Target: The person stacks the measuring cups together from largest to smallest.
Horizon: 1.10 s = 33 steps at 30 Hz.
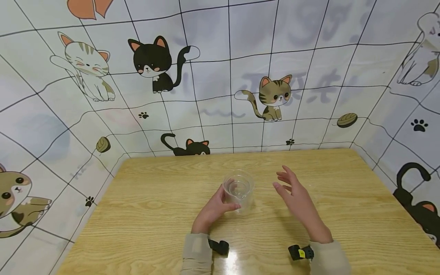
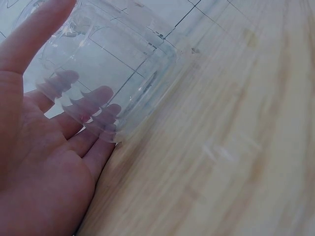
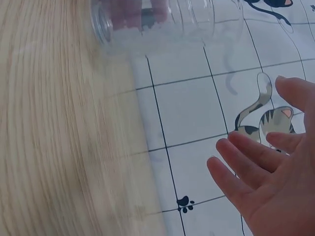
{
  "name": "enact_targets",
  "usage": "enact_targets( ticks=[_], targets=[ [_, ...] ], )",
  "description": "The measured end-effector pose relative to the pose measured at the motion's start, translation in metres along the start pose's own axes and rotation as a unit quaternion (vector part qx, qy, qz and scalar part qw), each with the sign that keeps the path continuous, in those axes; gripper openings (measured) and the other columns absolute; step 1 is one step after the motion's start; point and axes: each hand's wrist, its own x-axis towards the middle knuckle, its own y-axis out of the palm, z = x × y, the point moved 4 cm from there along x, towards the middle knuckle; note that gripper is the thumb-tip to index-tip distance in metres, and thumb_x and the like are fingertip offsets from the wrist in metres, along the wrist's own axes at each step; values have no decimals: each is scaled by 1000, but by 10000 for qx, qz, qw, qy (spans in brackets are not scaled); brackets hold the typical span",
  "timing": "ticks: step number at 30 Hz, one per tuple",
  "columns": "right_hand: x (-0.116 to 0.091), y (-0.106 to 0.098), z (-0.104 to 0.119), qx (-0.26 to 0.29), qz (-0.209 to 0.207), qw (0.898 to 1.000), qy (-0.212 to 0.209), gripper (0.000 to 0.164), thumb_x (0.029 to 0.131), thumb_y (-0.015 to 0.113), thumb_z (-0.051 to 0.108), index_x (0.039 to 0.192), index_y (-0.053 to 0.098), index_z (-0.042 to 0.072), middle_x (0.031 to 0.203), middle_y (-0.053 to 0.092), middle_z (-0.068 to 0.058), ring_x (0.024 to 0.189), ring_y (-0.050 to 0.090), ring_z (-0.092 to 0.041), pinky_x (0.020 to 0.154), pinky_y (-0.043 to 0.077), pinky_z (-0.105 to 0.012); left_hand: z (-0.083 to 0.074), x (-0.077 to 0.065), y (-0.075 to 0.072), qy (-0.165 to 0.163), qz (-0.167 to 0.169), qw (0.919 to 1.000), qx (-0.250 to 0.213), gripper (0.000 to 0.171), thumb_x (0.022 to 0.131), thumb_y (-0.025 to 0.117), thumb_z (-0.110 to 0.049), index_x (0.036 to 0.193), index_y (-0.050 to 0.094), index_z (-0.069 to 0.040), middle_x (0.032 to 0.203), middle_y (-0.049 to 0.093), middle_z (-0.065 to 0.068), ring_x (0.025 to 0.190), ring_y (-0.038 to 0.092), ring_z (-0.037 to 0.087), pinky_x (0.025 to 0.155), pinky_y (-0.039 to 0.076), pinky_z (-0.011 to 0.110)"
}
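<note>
A clear plastic jar (image 1: 245, 200) stands upright on the wooden table, its round mouth facing up. My left hand (image 1: 214, 209) grips it from the left, thumb across the near side and fingers round the far side. In the left wrist view those fingers (image 2: 101, 115) show partly through the see-through wall (image 2: 133, 64), low by the tabletop. To the right of the jar, my right hand (image 1: 298, 196) hovers apart from it with nothing held, fingers loosely extended. The right wrist view has that hand (image 3: 280, 167) at lower right and the jar (image 3: 192, 22) at the top.
The light wooden table (image 1: 154, 214) reaches back to a white wall covering (image 1: 213, 84) with a grid and cartoon cats. Similar covering encloses the left and right sides. Black straps with small devices sit on the left wrist (image 1: 220, 247) and right wrist (image 1: 300, 252).
</note>
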Motion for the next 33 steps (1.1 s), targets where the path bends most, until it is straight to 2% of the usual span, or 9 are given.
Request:
enact_targets(
  ticks=[8, 16, 21, 33],
  targets=[
    [-3, -18, -9, -156, -263, 9995, 124, 65, 91, 47, 40, 143, 15, 17, 135, 38, -11, 122, 37, -29, 92, 35, -48, -1, 0, 1, 49, 24, 9999, -138, 82, 68, 77, -32, 133, 28, -44, 134, 39, -14, 125, 30, 4, 104, 20, 34],
    [-7, -38, -26, -427, -404, 9978, 319, 59, 91, 44, 42, 141, 26, 17, 135, 39, -12, 120, 38, -32, 90, 35, -51, -26, -11, 2, 12, 144, 9994, -315, 81, 72, 75, -20, 137, 27, -33, 139, 37, -1, 128, 28, 13, 104, 19, 36],
    [-9, -48, -32, -475, -515, 9965, 456, 58, 92, 42, 42, 141, 27, 15, 135, 39, -14, 118, 39, -36, 88, 35, -53, -28, -11, 1, 23, 141, 9993, -343, 83, 72, 75, -21, 138, 27, -30, 139, 36, 2, 128, 28, 13, 104, 19, 35],
    [-14, -57, -51, -637, -615, 9935, 709, 60, 93, 39, 43, 141, 26, 10, 137, 35, -19, 122, 29, -42, 89, 27, -60, -28, -11, 1, 61, 143, 9994, -319, 81, 72, 75, -20, 137, 28, -34, 139, 36, 2, 128, 28, 14, 105, 19, 36]
  ],
)
